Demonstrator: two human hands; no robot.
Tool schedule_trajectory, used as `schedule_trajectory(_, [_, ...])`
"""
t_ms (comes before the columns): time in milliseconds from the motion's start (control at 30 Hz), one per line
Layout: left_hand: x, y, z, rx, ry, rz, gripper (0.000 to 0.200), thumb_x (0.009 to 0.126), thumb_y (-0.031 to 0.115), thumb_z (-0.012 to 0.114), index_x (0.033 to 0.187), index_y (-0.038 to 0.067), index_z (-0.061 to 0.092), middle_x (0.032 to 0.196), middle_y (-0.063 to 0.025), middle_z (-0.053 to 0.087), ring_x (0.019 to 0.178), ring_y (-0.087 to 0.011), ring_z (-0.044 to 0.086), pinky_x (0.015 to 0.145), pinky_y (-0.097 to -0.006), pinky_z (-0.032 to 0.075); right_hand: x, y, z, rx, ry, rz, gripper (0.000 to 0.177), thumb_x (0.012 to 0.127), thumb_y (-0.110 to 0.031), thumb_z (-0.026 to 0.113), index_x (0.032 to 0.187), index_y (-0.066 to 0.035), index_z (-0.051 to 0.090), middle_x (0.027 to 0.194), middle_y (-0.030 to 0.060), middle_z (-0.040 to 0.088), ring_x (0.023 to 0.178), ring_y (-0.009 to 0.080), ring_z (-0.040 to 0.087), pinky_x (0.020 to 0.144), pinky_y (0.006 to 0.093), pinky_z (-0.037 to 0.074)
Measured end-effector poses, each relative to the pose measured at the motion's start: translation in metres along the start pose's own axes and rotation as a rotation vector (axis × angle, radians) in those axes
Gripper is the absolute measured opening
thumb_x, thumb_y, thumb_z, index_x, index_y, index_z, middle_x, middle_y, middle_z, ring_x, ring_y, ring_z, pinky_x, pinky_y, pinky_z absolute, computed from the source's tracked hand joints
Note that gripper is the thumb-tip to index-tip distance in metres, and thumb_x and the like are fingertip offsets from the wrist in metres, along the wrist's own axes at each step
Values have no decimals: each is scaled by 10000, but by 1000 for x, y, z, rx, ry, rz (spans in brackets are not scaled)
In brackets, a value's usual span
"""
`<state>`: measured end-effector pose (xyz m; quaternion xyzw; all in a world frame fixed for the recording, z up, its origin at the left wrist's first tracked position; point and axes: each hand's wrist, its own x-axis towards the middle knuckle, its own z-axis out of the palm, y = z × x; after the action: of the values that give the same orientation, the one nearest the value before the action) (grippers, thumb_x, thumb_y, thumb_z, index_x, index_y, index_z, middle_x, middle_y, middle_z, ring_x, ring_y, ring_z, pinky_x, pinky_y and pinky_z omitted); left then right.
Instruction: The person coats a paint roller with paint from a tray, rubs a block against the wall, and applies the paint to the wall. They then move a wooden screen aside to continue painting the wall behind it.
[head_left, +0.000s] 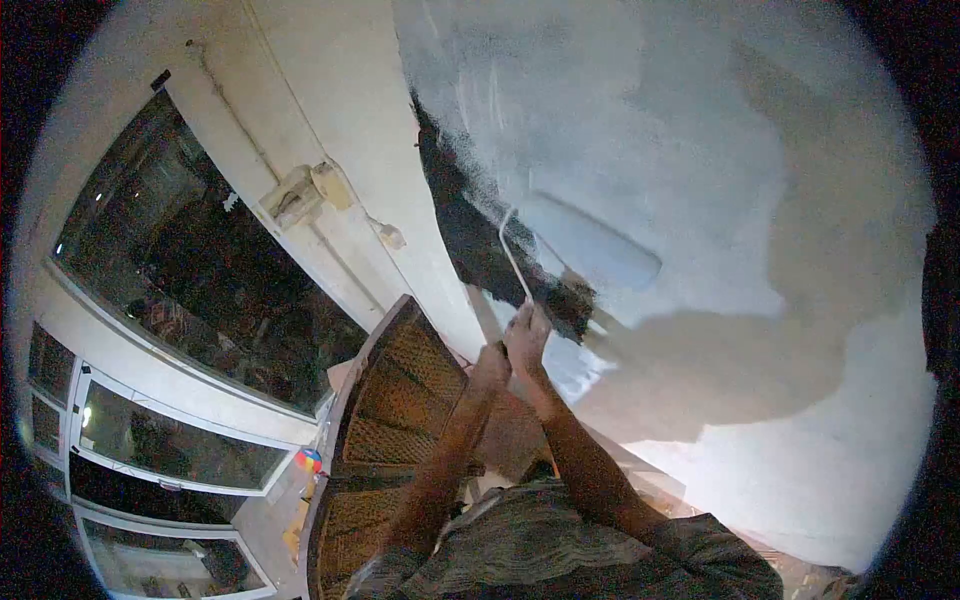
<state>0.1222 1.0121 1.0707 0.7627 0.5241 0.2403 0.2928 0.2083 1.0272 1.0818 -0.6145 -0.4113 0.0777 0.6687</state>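
A paint roller point(592, 240) with a pale, paint-covered sleeve lies against the wall point(690, 130). Its thin bent metal rod runs down to my hands. My right hand point(527, 332) is closed around the handle just below the rod. Lower on the handle, my left hand point(491, 364) is also closed, close beside the right one. Fingers hide most of the grip. Left of the sleeve, a black patch point(478, 235) shows on the wall, with light grey paint along its edge.
A dark-framed woven panel point(400, 400) stands below left of my hands. Farther left are a large dark window point(190, 240) and white-framed panes point(170, 430). Electrical fittings point(300, 195) and conduit run along the cream wall. A small colourful ball point(308, 460) lies near the panel.
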Motion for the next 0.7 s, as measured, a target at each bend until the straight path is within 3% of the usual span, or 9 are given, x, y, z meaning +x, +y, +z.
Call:
schedule_trajectory(133, [-26, -6, 11, -6, -88, -106, 267, 785, 167, 486, 874, -82, 523, 816, -284, 550, 791, -408, 545, 630, -455, 435, -16, 17, -8, -161, 49, -130, 258, 885, -220, 412, 729, -18, 455, 483, 65, 422, 413, 181, 448, 406, 332, 357])
schedule_trajectory(167, [-22, -5, 9, -51, -106, -61, 266, 786, 168, 485, 864, -84, 523, 814, -293, 545, 783, -413, 543, 630, -456, 436, -5, 4, -11, -380, 148, -338, 223, 869, -194, 430, 749, -9, 463, 513, 81, 442, 454, 200, 473, 439, 347, 372])
schedule_trajectory(233, [0, 0, 3, -146, -135, 27, 267, 789, 171, 484, 844, -88, 524, 809, -311, 534, 768, -422, 538, 630, -458, 437, 15, -22, -18, -201, -55, -122, 166, 819, -142, 462, 827, 22, 488, 658, 155, 492, 624, 274, 510, 564, 384, 389])
schedule_trajectory(267, [3, 18, -9, -155, -36, 123, 270, 785, 172, 487, 821, -93, 524, 793, -314, 532, 752, -432, 534, 624, -460, 435, 26, -33, -22, -126, -137, -3, 171, 794, -116, 479, 866, 37, 501, 731, 191, 517, 709, 312, 528, 627, 402, 397])
schedule_trajectory(333, [-2, 79, -47, -172, 162, 310, 281, 777, 176, 495, 776, -103, 526, 762, -321, 528, 720, -451, 525, 612, -462, 431, 60, -96, -41, -396, -81, -243, 204, 833, -128, 447, 869, 46, 548, 725, 232, 541, 704, 358, 531, 639, 413, 392])
schedule_trajectory(400, [7, 108, -60, -183, 221, 372, 276, 767, 166, 501, 735, -107, 520, 754, -317, 523, 747, -465, 508, 612, -464, 414, 80, -120, -47, -705, 196, -721, 211, 812, -117, 461, 907, 58, 531, 801, 222, 553, 756, 347, 540, 665, 399, 407])
schedule_trajectory(500, [19, 133, -70, -303, 176, 368, 264, 763, 163, 507, 742, -99, 514, 746, -310, 523, 741, -470, 502, 597, -461, 400, 106, -180, -65, -241, -131, -110, 248, 772, -101, 486, 956, 65, 509, 898, 207, 551, 837, 323, 541, 719, 390, 408])
schedule_trajectory(567, [10, 137, -68, -351, 185, 373, 262, 769, 177, 508, 766, -86, 518, 772, -306, 523, 754, -478, 492, 596, -462, 397, 97, -164, -64, -469, -154, -270, 274, 774, -94, 480, 994, 69, 491, 934, 208, 544, 863, 340, 530, 739, 407, 406])
schedule_trajectory(700, [-1, 101, -18, -444, 294, 431, 308, 756, 245, 559, 817, -56, 535, 742, -253, 550, 701, -425, 526, 582, -445, 408, 61, -123, -71, -533, -55, -378, 223, 861, -165, 425, 977, 5, 511, 905, 241, 515, 791, 424, 483, 664, 447, 394])
